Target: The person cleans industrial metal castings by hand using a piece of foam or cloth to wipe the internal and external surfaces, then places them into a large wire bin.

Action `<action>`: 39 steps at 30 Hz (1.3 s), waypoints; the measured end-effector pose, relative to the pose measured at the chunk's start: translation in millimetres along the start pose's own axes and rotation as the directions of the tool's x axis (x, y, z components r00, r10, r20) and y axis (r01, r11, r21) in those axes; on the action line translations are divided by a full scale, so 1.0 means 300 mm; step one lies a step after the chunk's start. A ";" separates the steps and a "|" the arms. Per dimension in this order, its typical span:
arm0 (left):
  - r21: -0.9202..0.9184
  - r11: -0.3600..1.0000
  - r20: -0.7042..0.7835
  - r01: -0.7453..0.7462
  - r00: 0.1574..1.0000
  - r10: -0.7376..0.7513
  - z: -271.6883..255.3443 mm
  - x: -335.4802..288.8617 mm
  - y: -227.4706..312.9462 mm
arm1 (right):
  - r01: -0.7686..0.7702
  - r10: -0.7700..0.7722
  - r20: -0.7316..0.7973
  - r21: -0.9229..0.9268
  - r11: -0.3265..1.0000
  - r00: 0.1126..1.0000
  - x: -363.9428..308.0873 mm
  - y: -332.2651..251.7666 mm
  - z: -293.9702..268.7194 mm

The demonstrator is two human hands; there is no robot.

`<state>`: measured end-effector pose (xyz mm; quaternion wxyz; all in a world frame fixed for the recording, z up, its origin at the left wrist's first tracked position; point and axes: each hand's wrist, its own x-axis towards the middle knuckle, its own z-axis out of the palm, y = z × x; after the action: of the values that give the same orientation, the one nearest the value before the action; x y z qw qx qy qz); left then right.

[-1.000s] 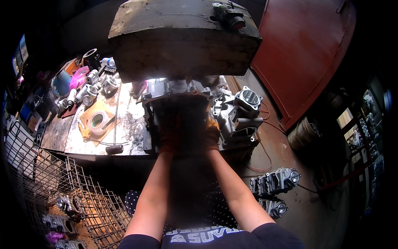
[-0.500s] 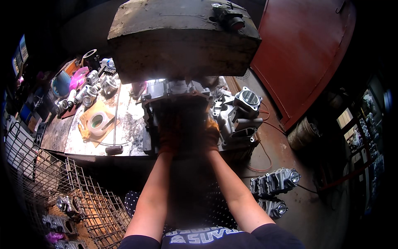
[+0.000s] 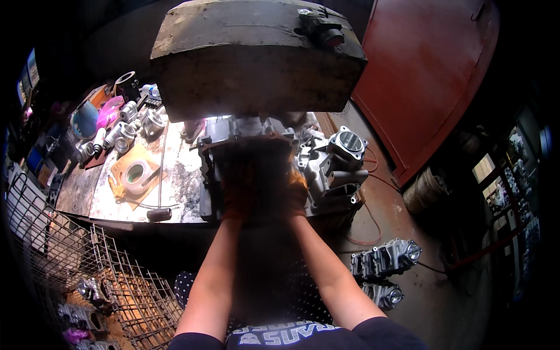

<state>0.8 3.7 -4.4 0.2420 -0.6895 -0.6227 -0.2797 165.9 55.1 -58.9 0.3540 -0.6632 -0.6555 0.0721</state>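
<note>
A large silver-grey metal casting (image 3: 248, 140) stands at the bench's front, its near side lost in deep shadow. My left hand (image 3: 237, 195), in an orange work glove, reaches into that shadow against the casting's near side; its fingers are hidden in the dark. At the casting's right edge is my right hand (image 3: 297, 189), gloved alike, its fingers seemingly curled round the edge. Directly to the right stands a second casting (image 3: 324, 169) with a round flanged bore on top.
A heavy boxy block (image 3: 256, 81) hangs low over the casting. On the bench's left lie a tape roll (image 3: 138, 175), a dark-handled tool (image 3: 159, 214) and several cylindrical metal parts (image 3: 122, 137). A wire cage (image 3: 140, 297) stands lower left. More castings (image 3: 385, 259) sit on the floor at right, near a hose (image 3: 373, 233).
The casting's near upper edge sits slightly lower and looks a little more tilted. Both hands stay in nearly the same place.
</note>
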 end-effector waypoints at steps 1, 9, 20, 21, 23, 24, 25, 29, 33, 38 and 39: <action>-0.010 1.000 -0.016 -0.009 1.000 0.009 -0.006 0.004 0.002 | -0.006 0.007 0.014 -0.041 0.999 1.000 0.003 0.006 0.009; -0.107 0.991 -0.461 0.074 0.880 -0.116 -0.366 0.063 0.035 | -0.005 0.006 -0.064 0.009 1.000 0.998 -0.024 -0.051 -0.091; -0.557 -0.799 0.676 0.227 0.683 -0.277 -0.049 0.113 -0.396 | 0.321 -0.301 -0.320 0.011 0.947 0.898 -0.043 -0.086 -0.152; -0.706 -0.658 0.562 0.261 0.772 -0.297 -0.093 0.115 -0.357 | 0.355 -0.335 -0.302 0.011 0.935 0.892 -0.051 -0.075 -0.176; -0.897 -0.348 0.376 0.274 0.886 -0.271 -0.243 0.095 -0.271 | 0.396 -0.358 -0.222 0.157 0.905 0.907 -0.091 -0.035 -0.248; -0.925 -0.179 0.375 0.336 0.882 -0.285 -0.337 0.065 -0.225 | 0.400 -0.349 -0.203 0.333 0.854 0.915 -0.115 -0.040 -0.323; -0.919 0.012 0.373 0.393 0.881 -0.291 -0.422 0.028 -0.190 | -0.040 -0.131 0.188 0.702 0.711 0.973 -0.149 0.004 -0.390; -0.697 0.508 0.409 0.506 0.863 -0.298 -0.619 -0.150 -0.139 | -0.066 -0.065 0.110 0.877 0.477 0.992 -0.176 0.059 -0.627; -0.863 0.378 0.286 0.335 0.941 -0.181 -0.755 -0.171 0.145 | 0.171 -0.356 0.215 0.587 0.791 0.909 -0.065 0.106 -0.968; -0.953 0.302 0.040 -0.017 0.982 0.184 -0.858 -0.167 0.543 | 0.347 -0.195 0.293 -0.683 0.643 0.936 -0.077 0.256 -1.310; -0.980 0.195 -0.012 -0.043 0.987 0.158 -0.850 -0.192 0.619 | 0.327 -0.125 0.330 -0.679 0.657 0.936 -0.103 0.304 -1.364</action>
<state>159.9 -231.9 143.9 -0.2584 -0.7380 -0.2703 -0.5617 465.6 -116.7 180.7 -0.0175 -0.6459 -0.7478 -0.1529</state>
